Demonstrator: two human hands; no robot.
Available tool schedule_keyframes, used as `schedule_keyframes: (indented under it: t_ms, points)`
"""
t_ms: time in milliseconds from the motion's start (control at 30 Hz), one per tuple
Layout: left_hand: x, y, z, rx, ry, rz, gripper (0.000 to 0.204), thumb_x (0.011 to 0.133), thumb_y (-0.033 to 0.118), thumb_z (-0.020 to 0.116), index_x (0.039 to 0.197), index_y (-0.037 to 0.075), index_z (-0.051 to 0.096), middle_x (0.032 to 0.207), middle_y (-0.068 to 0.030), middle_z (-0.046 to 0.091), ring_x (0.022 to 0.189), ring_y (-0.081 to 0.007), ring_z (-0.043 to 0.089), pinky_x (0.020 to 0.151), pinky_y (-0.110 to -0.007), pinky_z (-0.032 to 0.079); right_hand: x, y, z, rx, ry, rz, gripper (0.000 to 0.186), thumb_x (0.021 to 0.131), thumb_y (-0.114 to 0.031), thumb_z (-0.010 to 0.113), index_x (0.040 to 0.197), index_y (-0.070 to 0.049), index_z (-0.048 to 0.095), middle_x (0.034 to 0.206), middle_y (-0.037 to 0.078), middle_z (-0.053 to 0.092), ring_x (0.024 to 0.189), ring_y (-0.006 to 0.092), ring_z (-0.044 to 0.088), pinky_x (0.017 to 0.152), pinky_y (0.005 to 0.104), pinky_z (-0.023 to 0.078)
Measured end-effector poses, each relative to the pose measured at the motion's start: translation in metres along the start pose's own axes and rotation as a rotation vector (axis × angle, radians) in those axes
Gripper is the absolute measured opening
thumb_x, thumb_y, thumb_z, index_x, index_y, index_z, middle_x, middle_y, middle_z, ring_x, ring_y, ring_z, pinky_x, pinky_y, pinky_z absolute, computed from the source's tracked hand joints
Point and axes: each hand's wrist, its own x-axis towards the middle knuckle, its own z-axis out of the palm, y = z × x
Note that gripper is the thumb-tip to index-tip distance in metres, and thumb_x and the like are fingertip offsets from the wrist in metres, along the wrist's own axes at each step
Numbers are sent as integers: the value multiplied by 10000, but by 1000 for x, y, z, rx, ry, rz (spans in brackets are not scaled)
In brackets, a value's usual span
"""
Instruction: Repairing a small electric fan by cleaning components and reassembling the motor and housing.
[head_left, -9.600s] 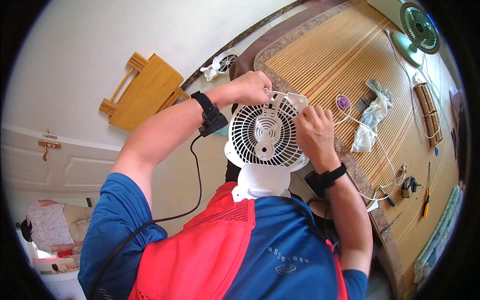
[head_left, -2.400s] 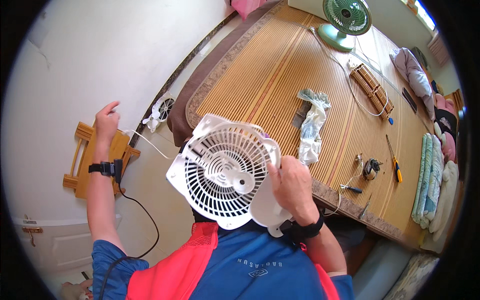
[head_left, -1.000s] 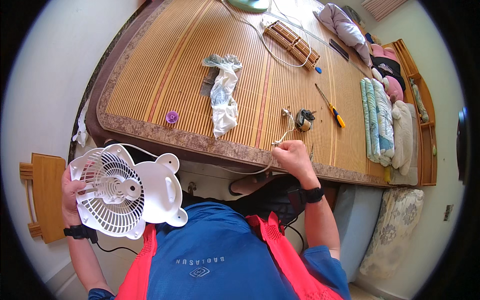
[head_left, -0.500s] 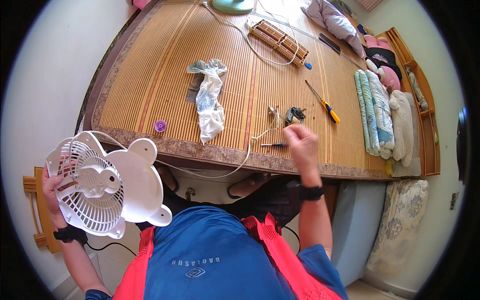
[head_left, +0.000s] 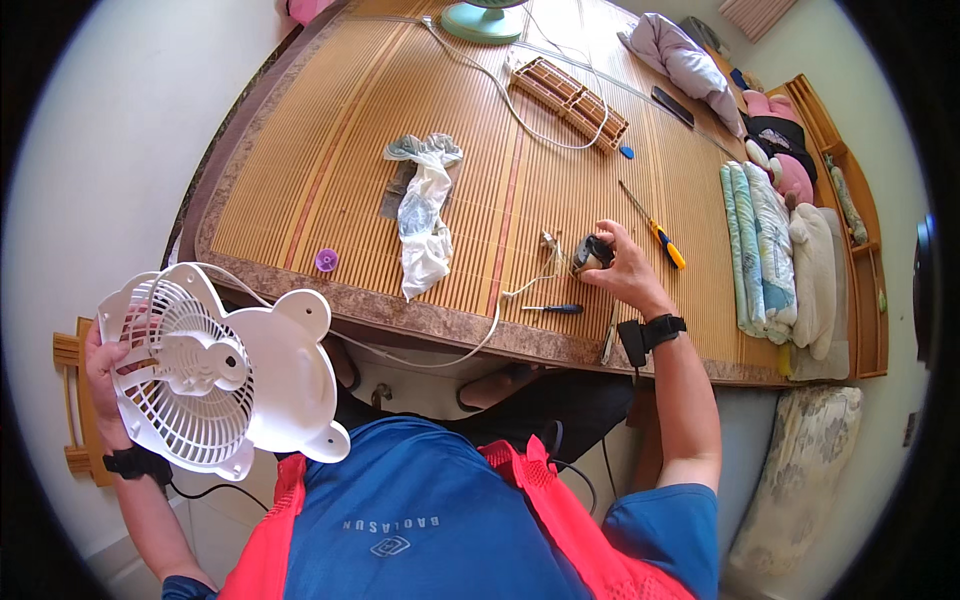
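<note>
My left hand (head_left: 108,372) grips the left edge of a white plastic fan housing (head_left: 282,360) with a round grille and ear-shaped tabs, held at the lower left. My right hand (head_left: 618,258) has its fingers round a small dark motor (head_left: 592,256) on the bamboo mat (head_left: 520,180). Just left of the motor lie a small metal part (head_left: 548,240) and a white cord (head_left: 497,318); below it are a dark-handled screwdriver (head_left: 562,308) and a metal tool (head_left: 608,342). A longer yellow-handled screwdriver (head_left: 668,248) lies to its right.
A crumpled white bag (head_left: 425,240), purple knob (head_left: 327,260) and wooden slatted roll (head_left: 565,100) lie on the mat. A green fan base (head_left: 481,25) stands at the back; folded quilts (head_left: 760,250) and plush toys (head_left: 790,180) line the right. A wooden folding piece (head_left: 75,400) is at left.
My right hand moved from near the bed's front edge onto the motor and took hold of it. The housing, upright before me earlier, passed to my left hand and is now at the lower left.
</note>
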Motion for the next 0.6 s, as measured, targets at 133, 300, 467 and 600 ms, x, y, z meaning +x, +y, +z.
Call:
schedule_keyframes:
  t_ms: [133, 300, 467, 600]
  points:
    - [2, 0, 10, -18, -14, 12, 663, 872, 112, 572, 1520, -24, 603, 1341, -201, 777, 1154, -326, 809, 1029, -466, 689, 1, -9, 1, 63, 89, -12, 870, 818, -157, 981, 1568, -25, 560, 1322, 163, 768, 1186, 263, 761, 1070, 378, 621]
    - [14, 15, 31, 8, -91, 18, 658, 856, 88, 561, 1496, -49, 633, 1353, -214, 787, 1162, -319, 816, 1032, -460, 691, 7, -10, -67, 318, 304, -166, 750, 845, -37, 955, 1508, 3, 605, 1209, 143, 799, 1000, 198, 792, 886, 303, 661]
    - [17, 17, 38, -60, -102, 126, 620, 883, 54, 558, 1487, -65, 628, 1358, -230, 783, 1155, -340, 824, 994, -469, 711, 1, -123, -208, 251, 475, -389, 649, 949, -108, 899, 1528, 16, 633, 1133, 90, 820, 912, 139, 790, 804, 273, 645]
    - [15, 18, 41, -165, -39, 197, 639, 868, 40, 550, 1492, -71, 633, 1383, -239, 779, 1131, -337, 834, 944, -470, 732, -10, -225, -336, -27, 645, -656, 643, 974, -58, 853, 1580, -17, 640, 1143, 99, 833, 968, 113, 770, 868, 267, 639]
